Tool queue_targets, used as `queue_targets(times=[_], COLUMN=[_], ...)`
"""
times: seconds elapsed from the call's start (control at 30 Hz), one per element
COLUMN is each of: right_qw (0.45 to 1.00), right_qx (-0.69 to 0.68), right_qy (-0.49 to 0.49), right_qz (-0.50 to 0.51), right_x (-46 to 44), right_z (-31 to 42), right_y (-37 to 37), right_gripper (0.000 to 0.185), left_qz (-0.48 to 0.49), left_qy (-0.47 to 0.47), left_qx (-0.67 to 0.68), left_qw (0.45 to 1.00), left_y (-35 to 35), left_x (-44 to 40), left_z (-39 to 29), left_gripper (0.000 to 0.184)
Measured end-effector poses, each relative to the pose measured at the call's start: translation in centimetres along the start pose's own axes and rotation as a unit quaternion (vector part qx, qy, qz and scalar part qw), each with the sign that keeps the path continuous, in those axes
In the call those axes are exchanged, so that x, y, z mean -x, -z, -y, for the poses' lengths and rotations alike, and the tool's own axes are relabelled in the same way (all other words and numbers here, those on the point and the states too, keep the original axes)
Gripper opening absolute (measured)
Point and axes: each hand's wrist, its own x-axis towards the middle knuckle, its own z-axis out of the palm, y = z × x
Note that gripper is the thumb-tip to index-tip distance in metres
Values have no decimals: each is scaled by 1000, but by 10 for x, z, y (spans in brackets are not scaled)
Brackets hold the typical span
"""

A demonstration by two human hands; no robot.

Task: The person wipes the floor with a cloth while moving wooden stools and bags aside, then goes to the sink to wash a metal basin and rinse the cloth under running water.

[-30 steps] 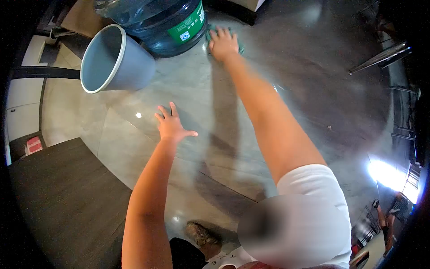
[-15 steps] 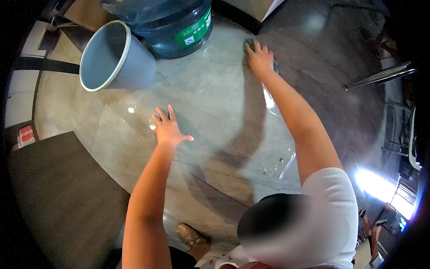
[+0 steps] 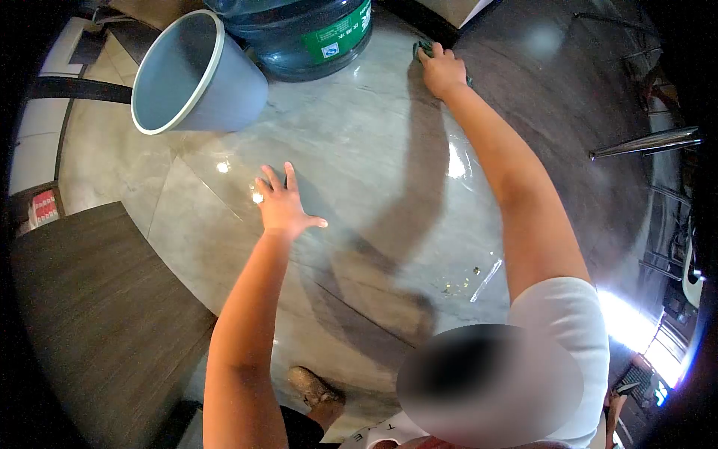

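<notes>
My right hand (image 3: 443,72) reaches far forward with its fingers curled over a dark green cloth (image 3: 422,49) on the glossy grey floor (image 3: 351,165). Most of the cloth is hidden beneath the palm. Palm down, my left hand (image 3: 281,206) has its fingers spread and holds nothing; whether it touches the floor I cannot tell. Beyond it, to the left, a grey-blue bucket (image 3: 239,90) with a pale rim leans at an angle in view. Behind the bucket stands a large blue water jug (image 3: 284,52) with a green label.
A clear plastic strip (image 3: 487,280) and small yellowish crumbs (image 3: 458,287) lie on the floor near my right arm. A dark wooden panel (image 3: 112,292) fills the lower left. A metal leg (image 3: 643,142) juts in at right. A shoe (image 3: 310,385) shows below.
My right hand has slid slightly forward with the cloth. The bucket and jug sit a little higher in view as the camera shifted. My left hand stays spread in about the same place.
</notes>
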Motion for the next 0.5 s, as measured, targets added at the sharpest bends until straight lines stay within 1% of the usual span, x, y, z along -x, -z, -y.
queue_targets(times=[0.03, 0.13, 0.23, 0.27, 0.37, 0.43, 0.5], right_qw=[1000, 1000, 999, 999, 1000, 1000, 999], right_qx=[-12, 7, 29, 27, 3, 20, 20], right_qy=[4, 29, 39, 38, 8, 9, 26], right_qz=[-9, 0, -2, -6, 26, 14, 14], right_x=[4, 23, -4, -8, -2, 20, 13], right_z=[-1, -6, -3, -1, 1, 0, -4], right_y=[-1, 0, 6, 5, 4, 1, 4], right_gripper=[52, 54, 54, 54, 50, 49, 49], left_qz=[0, 13, -10, -9, -11, -9, -15], left_qy=[1, 8, -4, -7, -12, -14, -4], left_qx=[1, 5, 8, 7, 7, 12, 14], left_qw=[1000, 1000, 1000, 1000, 1000, 1000, 1000], left_y=[4, -3, -9, -10, -10, -14, -14], left_x=[0, 3, -3, -3, -3, -1, -3], left_z=[0, -3, 3, 4, 4, 3, 3], left_gripper=[145, 144, 140, 140, 141, 142, 142])
